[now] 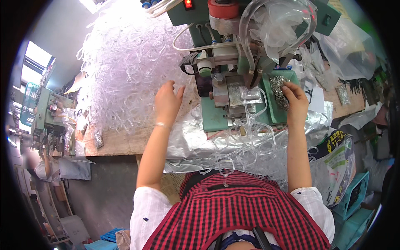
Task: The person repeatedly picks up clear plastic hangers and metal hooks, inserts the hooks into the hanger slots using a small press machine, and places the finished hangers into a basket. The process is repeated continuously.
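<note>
My left hand [168, 101] reaches with spread fingers into the edge of a big heap of clear plastic spectacle frames [125, 71] on the wooden bench; I cannot see anything gripped in it. My right hand [295, 98] rests on a small green tray [276, 109] holding a pile of tiny shiny metal parts [279, 89], its fingertips pinched among them. Between the hands stands a green press machine [221, 79], with one clear frame [254, 96] lying on its work plate. More clear frames [246, 146] lie on silvery sheeting in front of me.
Clear tubing and a plastic bag [279, 25] hang over the machine's top. Bags and dark small parts [354, 85] crowd the bench's right end. Another green machine [46, 112] stands at the left. Blue crates [354, 196] and a printed bag [339, 158] sit by my right side.
</note>
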`<state>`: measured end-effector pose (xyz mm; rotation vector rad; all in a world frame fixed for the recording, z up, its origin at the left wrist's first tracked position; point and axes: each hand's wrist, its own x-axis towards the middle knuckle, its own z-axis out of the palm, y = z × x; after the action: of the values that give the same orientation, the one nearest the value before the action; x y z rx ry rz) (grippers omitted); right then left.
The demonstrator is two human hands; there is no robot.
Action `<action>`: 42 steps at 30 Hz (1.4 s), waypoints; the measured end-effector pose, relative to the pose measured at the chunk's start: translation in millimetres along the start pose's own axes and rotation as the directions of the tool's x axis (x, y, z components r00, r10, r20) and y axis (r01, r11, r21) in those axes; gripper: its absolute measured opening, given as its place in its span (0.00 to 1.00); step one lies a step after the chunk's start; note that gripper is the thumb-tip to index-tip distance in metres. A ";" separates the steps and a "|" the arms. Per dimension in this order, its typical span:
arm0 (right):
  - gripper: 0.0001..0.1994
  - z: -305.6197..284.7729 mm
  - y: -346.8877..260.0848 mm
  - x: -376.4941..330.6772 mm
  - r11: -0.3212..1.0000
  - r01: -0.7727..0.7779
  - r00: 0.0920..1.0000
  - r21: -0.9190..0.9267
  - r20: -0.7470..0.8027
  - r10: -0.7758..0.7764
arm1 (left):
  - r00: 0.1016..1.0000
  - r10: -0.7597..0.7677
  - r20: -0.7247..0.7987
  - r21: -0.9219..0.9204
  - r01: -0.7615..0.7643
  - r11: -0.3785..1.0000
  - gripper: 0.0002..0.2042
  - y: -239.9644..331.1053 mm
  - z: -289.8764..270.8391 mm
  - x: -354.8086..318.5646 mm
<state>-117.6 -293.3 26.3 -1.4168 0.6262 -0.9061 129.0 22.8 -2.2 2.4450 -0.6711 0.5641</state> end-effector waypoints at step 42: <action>0.11 -25.9 1.5 5.9 0.361 0.463 0.865 -0.809 0.324 -0.382 | 0.512 0.781 -0.358 -0.325 -0.852 0.410 0.09 182.1 -74.3 -34.9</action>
<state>-135.6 -312.7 23.3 -2.6651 0.7047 -0.9481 -19.4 -54.6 106.7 1.4378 -1.7562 0.8128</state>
